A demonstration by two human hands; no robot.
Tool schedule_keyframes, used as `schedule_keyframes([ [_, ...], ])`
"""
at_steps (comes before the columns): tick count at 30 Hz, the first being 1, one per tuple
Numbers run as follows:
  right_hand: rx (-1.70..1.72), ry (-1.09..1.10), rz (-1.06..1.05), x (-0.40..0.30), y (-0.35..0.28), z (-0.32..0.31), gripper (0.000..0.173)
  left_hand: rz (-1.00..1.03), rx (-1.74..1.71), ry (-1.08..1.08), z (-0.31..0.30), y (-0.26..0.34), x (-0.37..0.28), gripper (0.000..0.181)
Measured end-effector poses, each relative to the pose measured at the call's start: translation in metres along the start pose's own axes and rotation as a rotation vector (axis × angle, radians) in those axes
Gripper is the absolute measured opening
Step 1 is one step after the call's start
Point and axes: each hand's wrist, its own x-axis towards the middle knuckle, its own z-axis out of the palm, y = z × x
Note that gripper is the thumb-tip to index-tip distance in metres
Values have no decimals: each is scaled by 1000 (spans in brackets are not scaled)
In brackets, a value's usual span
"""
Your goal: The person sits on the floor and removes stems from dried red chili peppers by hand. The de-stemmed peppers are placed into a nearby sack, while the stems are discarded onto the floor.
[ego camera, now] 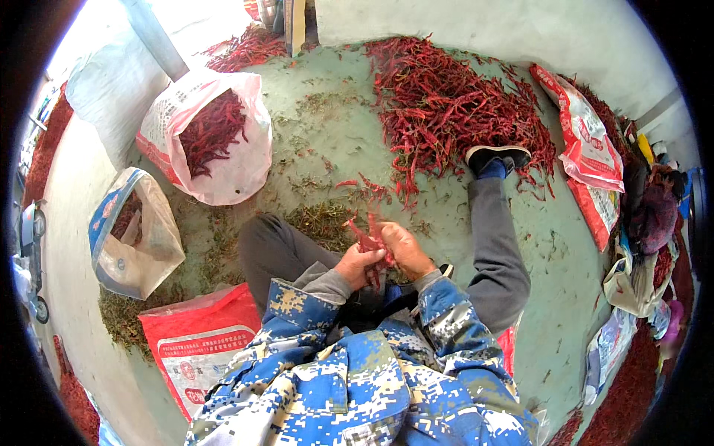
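In front of my lap, my left hand is closed around a small bunch of dried red chili peppers. Close against it, my right hand has its fingers curled at the upper part of the same bunch, pinching at least one chili. The exact grip of the right fingertips is partly hidden. Just beyond the hands, a few loose red chilies lie on the green floor. A heap of greenish-brown stems rests beside my bent left knee.
A large pile of red chilies spreads ahead, my right shoe at its edge. To the left stand a pink-white woven sack holding chilies and a smaller open bag. Flat red-white sacks lie at right. Another person is at the far right.
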Motion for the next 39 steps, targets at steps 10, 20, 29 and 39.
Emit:
schedule_keyframes([
  [10, -653, 6, 61, -35, -11, -16, 35, 52, 14, 120, -28, -17, 15, 33],
  [20, -954, 54, -61, -34, -9, -14, 37, 58, -13, 34, -20, -8, 16, 24],
  [29, -572, -711, -308, -31, -64, 26, 25, 173, -152, 346, -28, 5, 30, 10],
  [39, -1063, 135, -268, 144, -14, -45, 20, 174, -184, 492, -21, 8, 38, 24],
])
